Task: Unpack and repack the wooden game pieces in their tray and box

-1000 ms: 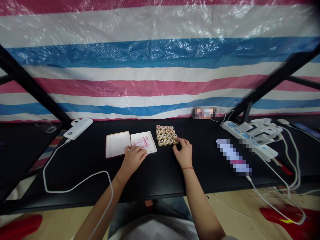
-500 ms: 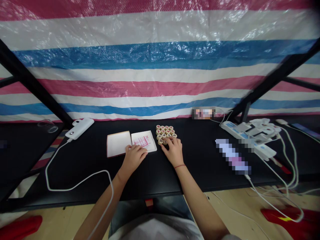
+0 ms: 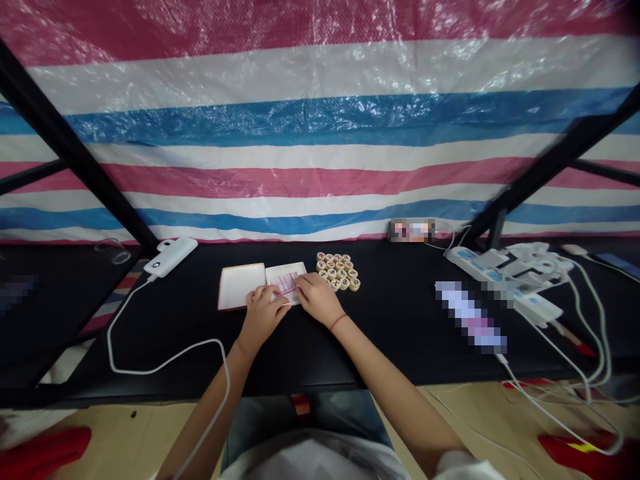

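My left hand (image 3: 263,313) and right hand (image 3: 317,300) meet over a white sheet with pink lines (image 3: 286,283) on a black desk (image 3: 400,353), the fingers of each bent down onto it. The two hands sit just beside each other, not touching, and I cannot tell whether either one is gripping the sheet or only resting there. No chess piece is in either hand. The sheet lies against the right side of a shallow white box (image 3: 241,285) with a reddish rim. Just to the right of the sheet, wooden chess pieces (image 3: 338,271) stand in a tight cluster, their red and dark characters facing up, close to my right fingers (image 3: 306,287) but apart from them. Farther left, a white power bank (image 3: 170,257) lies on the desk, its white cable (image 3: 165,351) looping across the surface toward my left arm. Off to the right are a white power strip (image 3: 493,270) crowded with plugs and a blurred object (image 3: 470,317). A striped plastic tarp (image 3: 320,133) in pink, white and blue hangs behind the desk
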Motion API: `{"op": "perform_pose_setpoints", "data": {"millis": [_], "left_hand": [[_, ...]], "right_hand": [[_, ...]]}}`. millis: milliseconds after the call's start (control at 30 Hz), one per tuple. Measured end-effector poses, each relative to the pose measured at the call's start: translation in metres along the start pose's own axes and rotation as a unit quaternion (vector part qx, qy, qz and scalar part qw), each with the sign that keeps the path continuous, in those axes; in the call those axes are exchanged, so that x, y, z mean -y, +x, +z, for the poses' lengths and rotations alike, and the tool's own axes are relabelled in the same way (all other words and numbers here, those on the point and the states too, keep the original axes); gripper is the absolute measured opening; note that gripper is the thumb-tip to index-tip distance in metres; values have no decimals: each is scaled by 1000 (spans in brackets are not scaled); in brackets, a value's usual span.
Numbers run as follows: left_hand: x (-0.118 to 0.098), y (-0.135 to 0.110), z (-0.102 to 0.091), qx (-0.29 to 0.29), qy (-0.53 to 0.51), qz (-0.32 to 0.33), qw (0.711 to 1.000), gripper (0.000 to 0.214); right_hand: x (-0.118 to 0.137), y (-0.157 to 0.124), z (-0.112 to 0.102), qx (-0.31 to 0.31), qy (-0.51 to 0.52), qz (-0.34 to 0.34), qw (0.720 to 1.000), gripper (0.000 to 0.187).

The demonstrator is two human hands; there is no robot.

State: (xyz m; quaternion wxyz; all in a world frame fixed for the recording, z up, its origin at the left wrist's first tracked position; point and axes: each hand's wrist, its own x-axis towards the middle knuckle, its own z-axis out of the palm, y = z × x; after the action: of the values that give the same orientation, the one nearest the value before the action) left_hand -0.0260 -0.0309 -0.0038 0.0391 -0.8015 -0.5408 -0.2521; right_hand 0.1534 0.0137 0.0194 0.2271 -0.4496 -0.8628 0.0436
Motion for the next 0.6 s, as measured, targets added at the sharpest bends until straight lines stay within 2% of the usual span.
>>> {"op": "perform_pose_setpoints", "data": {"millis": [133,267,467,533,600], "left_hand": [[4,0,5,-8,-11,4,1000,13],[6,0,5,2,-20,7,1000,17],[6,1,2,13,-27,2,1000,16],[5,0,2,15,-28,2,999,15],[5,0,1,19,-31,-1,999,13]], "right_hand": [[7,38,11,117,-47,13,992,28],[6,57,19,154,-51,41,986,26],[6,57,17,139,-21,50,989,12],[2,50,8,93,42,55,993,13],[-7,37,-8,2,170,69,983,14]]}}
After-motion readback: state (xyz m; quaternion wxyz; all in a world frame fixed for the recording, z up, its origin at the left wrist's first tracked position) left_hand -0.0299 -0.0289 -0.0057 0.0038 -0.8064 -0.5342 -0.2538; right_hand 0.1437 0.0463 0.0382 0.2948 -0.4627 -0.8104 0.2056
